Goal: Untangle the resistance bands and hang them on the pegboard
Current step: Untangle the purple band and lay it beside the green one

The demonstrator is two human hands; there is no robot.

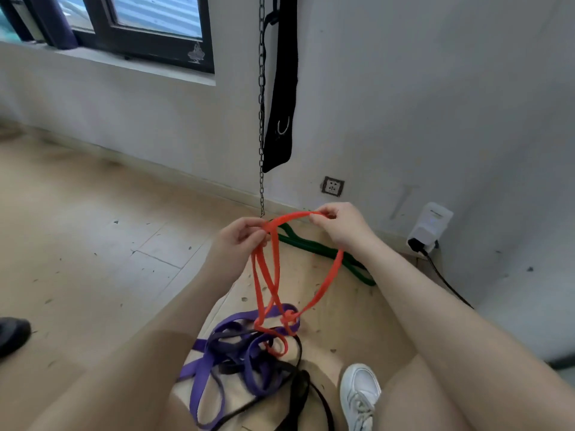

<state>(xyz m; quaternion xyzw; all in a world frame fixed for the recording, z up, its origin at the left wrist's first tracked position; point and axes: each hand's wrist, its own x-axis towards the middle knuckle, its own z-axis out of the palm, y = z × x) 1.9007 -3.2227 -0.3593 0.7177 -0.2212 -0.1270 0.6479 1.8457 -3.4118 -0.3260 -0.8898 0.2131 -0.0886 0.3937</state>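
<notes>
Head view: the left hand (241, 236) and right hand (337, 227) each pinch the top of the orange band (272, 275), stretching a short span between them. Its loops hang down, knotted low into the purple band (202, 384) and black band (298, 396) heaped on the near floor. A green band (314, 245) lies farther off by the wall, beneath a hanging chain (262, 119).

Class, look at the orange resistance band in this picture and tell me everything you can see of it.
The orange resistance band is a flat, narrow strap that looks rubbery. The left hand and right hand each pinch its top, holding a short span between them. Several strands hang down, cross, and end in a knot caught among the purple band and black band on the floor.
</notes>
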